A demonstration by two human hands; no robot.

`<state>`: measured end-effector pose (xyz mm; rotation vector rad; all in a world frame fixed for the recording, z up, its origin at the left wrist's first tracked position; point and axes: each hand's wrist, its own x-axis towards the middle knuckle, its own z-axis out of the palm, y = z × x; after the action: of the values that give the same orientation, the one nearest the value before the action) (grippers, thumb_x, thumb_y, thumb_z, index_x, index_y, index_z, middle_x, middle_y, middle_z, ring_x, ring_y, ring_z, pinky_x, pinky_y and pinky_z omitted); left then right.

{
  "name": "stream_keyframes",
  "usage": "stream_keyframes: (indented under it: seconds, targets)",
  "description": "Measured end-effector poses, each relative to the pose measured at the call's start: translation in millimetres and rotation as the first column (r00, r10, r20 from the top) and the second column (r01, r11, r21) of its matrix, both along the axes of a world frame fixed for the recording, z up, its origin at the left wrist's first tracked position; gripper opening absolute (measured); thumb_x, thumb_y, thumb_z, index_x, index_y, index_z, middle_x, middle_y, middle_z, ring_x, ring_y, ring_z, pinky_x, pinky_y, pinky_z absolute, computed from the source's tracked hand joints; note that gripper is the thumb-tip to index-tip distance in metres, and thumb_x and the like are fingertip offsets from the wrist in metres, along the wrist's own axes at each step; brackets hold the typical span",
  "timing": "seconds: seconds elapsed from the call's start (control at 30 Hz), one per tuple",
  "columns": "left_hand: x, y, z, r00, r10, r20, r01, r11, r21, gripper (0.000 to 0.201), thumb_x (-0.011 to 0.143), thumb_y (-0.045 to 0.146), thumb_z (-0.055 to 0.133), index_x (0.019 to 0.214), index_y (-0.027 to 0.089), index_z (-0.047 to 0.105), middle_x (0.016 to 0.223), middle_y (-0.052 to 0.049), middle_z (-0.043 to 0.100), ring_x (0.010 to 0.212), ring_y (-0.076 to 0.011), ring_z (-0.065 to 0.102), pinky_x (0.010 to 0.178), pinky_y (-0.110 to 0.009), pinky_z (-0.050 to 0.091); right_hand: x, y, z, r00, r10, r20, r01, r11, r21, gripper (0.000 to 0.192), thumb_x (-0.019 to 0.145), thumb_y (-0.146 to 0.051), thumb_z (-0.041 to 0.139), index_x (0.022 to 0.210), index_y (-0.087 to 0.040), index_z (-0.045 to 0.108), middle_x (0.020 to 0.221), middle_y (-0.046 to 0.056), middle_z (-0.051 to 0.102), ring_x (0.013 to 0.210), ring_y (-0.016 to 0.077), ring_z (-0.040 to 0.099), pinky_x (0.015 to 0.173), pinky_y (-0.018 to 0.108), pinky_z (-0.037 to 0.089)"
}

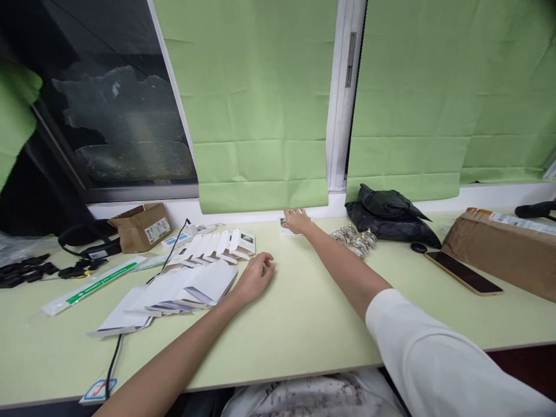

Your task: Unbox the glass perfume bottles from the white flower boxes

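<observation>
a small white card box with a green print [286, 227] lies at the far edge of the pale green table [304, 313], under the green blind. the right hand [297, 221] rests on it, fingers loosely together. the left hand [256, 277], fingers curled, touches the fanned flat white box blanks [182, 292].

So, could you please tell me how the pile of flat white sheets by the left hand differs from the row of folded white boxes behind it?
The flat white sheets lie fanned and overlapping, low on the table; the folded white boxes stand up in a leaning row. The sheets sit nearer, beside the left hand; the boxes sit farther back, towards the right hand. The sheets look plain; the end box shows a printed face. Both are white card.
</observation>
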<state>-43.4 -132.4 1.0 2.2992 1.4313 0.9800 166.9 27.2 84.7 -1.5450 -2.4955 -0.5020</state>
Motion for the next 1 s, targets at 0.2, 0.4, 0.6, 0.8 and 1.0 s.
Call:
stream_keyframes:
  seconds: [0.2,0.4,0.6,0.8,1.0]
  targets:
    - [0,-1,1.6,1.0,-0.008,0.004,0.008,1.0,0.012,0.019,0.1,0.034,0.051,0.114,0.023,0.056,0.107,-0.006,0.066,0.096,-0.0227,0.062,0.084,-0.036,0.049,4,-11,-6.8,0.999,0.042,0.026,-0.044,0.997,0.066,0.037,0.104,-0.024,0.052,0.136,-0.006,0.049,0.143,0.026,0.052,0.131,0.0326,0.049,0.109,0.044,0.032]
    - [0,0,1.3,1.0,0.003,0.008,-0.003,1.0,-0.001,0.023,0.1,0.036,0.049,0.117,0.022,0.055,0.109,-0.007,0.064,0.1,-0.0236,0.061,0.088,-0.038,0.048,20,-41,-7.5,0.978,0.198,0.068,-0.201,0.979,0.042,0.029,0.106,-0.027,0.05,0.128,-0.009,0.054,0.127,0.02,0.061,0.116,0.0289,0.058,0.098,0.038,0.04]
    - [2,-3,1.8,0.995,0.058,0.084,-0.058,0.998,-0.001,0.043,0.096,0.044,0.059,0.131,0.02,0.049,0.128,-0.011,0.059,0.103,-0.0234,0.06,0.093,-0.04,0.048,37,-95,-13.1,0.91,0.405,-0.088,-0.401,0.914,0.06,0.027,0.108,-0.03,0.047,0.128,-0.014,0.055,0.122,0.017,0.063,0.112,0.029,0.058,0.095,0.04,0.043]
    - [15,-17,9.4,0.958,-0.123,0.26,0.161,0.978,-0.132,0.062,0.086,0.053,0.074,0.136,0.022,0.056,0.129,-0.011,0.065,0.111,-0.0273,0.062,0.09,-0.037,0.05,42,-152,-11.4,0.707,0.588,-0.393,-0.643,0.766,-0.01,0.03,0.109,-0.035,0.044,0.133,-0.022,0.057,0.119,0.011,0.065,0.112,0.0257,0.058,0.095,0.039,0.046]
    - [23,-24,15.2,0.887,-0.203,0.415,0.319,0.919,-0.231,0.044,0.089,0.048,0.074,0.119,0.017,0.066,0.105,-0.006,0.072,0.091,-0.0221,0.065,0.078,-0.032,0.051,48,-165,-15.6,0.589,0.459,-0.666,-0.651,0.757,-0.054,0.028,0.107,-0.039,0.047,0.125,-0.025,0.064,0.122,0.007,0.069,0.108,0.0232,0.063,0.094,0.038,0.048]
